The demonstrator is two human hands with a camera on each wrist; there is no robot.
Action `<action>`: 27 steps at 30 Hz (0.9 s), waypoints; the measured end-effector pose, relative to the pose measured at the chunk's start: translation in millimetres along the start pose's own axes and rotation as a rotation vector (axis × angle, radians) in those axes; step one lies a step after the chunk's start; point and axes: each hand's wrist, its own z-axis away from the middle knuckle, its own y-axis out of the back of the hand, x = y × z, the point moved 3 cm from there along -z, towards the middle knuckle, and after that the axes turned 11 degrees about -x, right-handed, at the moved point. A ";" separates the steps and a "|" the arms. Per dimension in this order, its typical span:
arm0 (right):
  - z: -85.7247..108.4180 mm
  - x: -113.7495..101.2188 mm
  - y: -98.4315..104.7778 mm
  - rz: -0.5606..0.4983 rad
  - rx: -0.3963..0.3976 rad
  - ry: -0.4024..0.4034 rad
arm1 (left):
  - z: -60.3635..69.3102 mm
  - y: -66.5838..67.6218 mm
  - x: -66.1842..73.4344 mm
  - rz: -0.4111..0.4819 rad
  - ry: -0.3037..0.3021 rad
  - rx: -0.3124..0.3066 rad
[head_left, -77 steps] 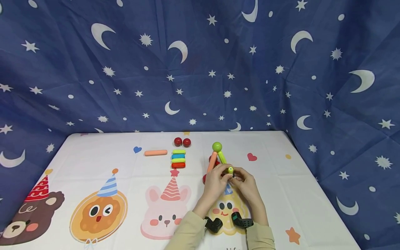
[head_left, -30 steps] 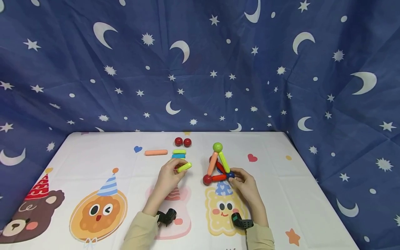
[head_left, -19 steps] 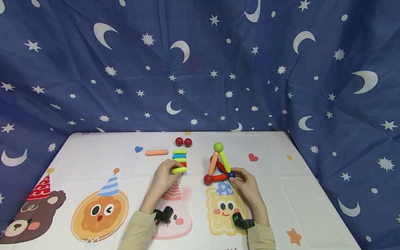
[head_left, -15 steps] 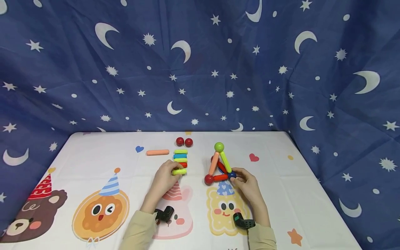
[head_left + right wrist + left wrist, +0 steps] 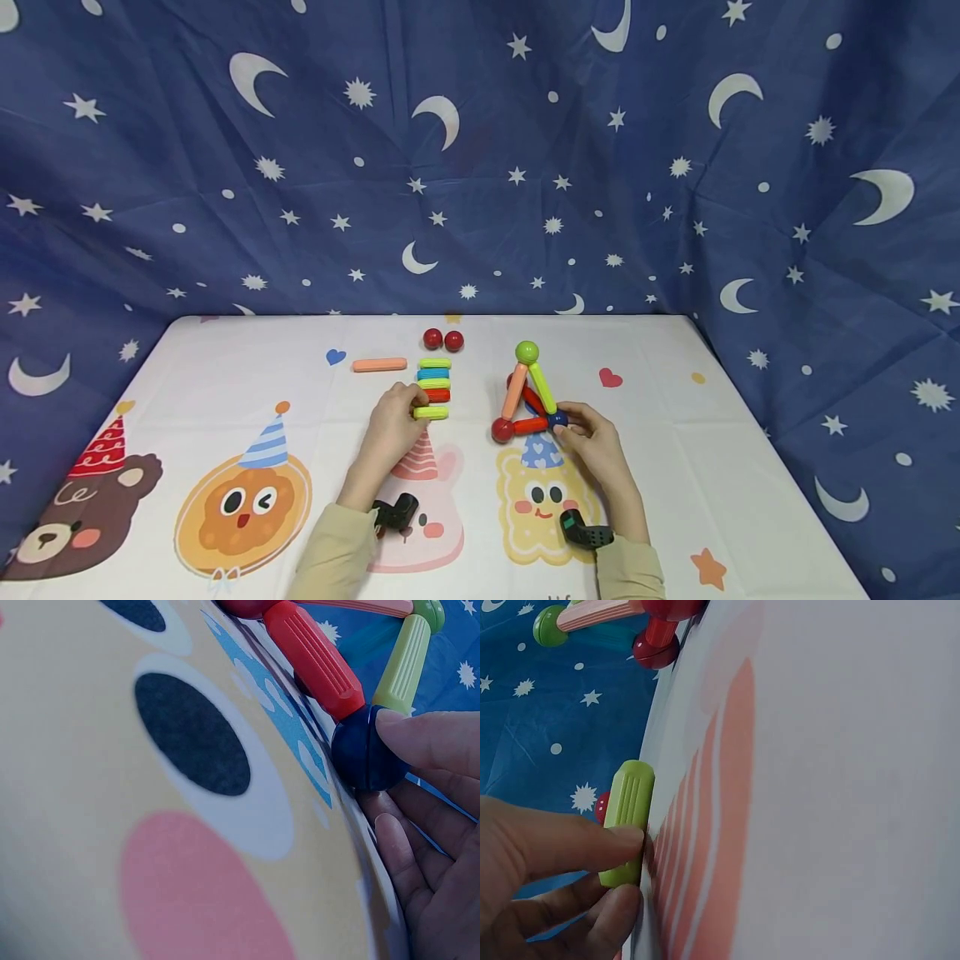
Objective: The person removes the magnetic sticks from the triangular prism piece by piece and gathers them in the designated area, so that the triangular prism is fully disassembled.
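My left hand (image 5: 393,417) pinches a short yellow-green magnetic rod (image 5: 630,802) between thumb and fingers. That rod lies level at the table surface, just in front of a red rod (image 5: 437,396). Over to the right, my right hand (image 5: 597,437) grips a dark blue ball (image 5: 367,754) at the near right corner of a pyramid-like frame. A red rod (image 5: 315,660) and a yellow-green rod (image 5: 543,388) meet at this ball. An orange rod (image 5: 514,392) leans from a red ball (image 5: 502,430) up to the green ball (image 5: 527,352) on top. The frame's rear is partly hidden.
Behind the left hand, yellow-green and blue rods (image 5: 433,374) lie in a row with the red one. Two red balls (image 5: 453,341) sit farther back, and a loose orange rod (image 5: 380,365) lies to their left. A blue curtain (image 5: 480,167) hangs behind the table (image 5: 750,467).
Both hands held the yellow-green rod upright at the frame. The left hand then carried it left and lowered it before the row of rods. The right hand has stayed at the blue ball.
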 end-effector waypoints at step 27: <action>-0.9 0.2 0.3 -0.044 -0.013 0.006 | -0.7 5.4 -3.2 0.049 0.051 0.068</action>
